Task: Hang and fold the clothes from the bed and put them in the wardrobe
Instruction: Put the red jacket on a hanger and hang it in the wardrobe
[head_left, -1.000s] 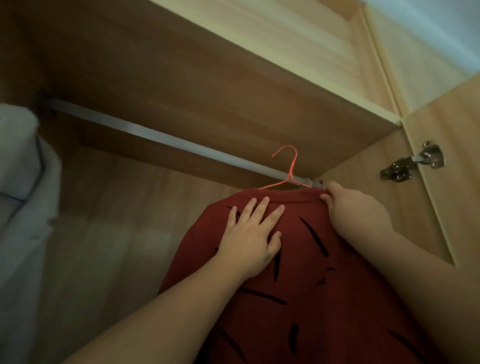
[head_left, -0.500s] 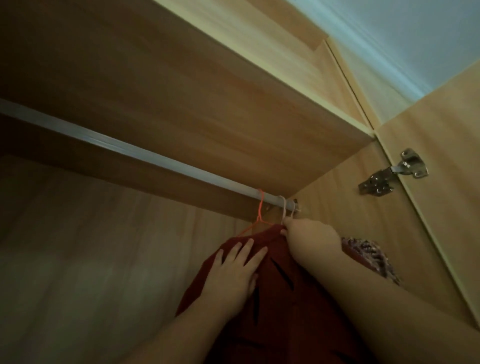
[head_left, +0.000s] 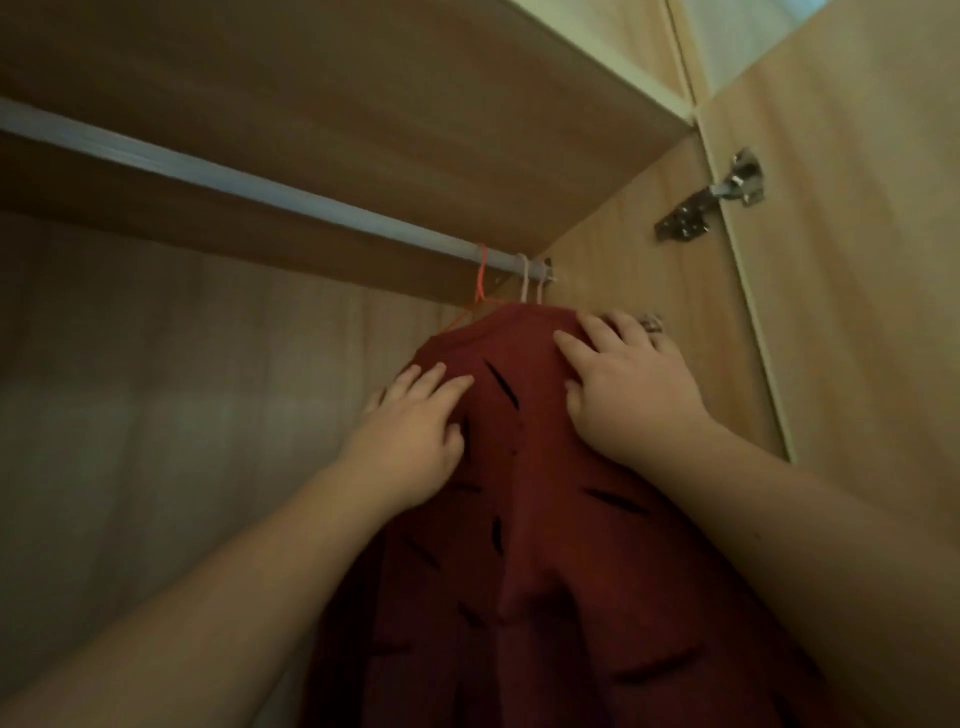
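Observation:
A dark red garment with black slits (head_left: 535, 519) hangs inside the wardrobe on an orange wire hanger (head_left: 480, 283), whose hook sits over the metal rail (head_left: 249, 179) near its right end. My left hand (head_left: 415, 441) lies flat on the garment's left shoulder, fingers spread. On its right shoulder my right hand (head_left: 628, 395) presses flat, fingers apart. Neither hand grips the cloth. Two pale hanger hooks (head_left: 530, 280) hang on the rail just right of the orange one.
The wardrobe's wooden shelf (head_left: 415, 104) runs close above the rail. Its right side wall (head_left: 634, 270) is next to the garment. The open door (head_left: 857, 260) with a metal hinge (head_left: 711, 200) stands at the right. A patterned cloth scrap (head_left: 652, 323) peeks behind my right hand.
The orange hanger went from below the rail onto it. My right hand left the hanger's top and now lies flat on the garment's right shoulder. The view shifted right.

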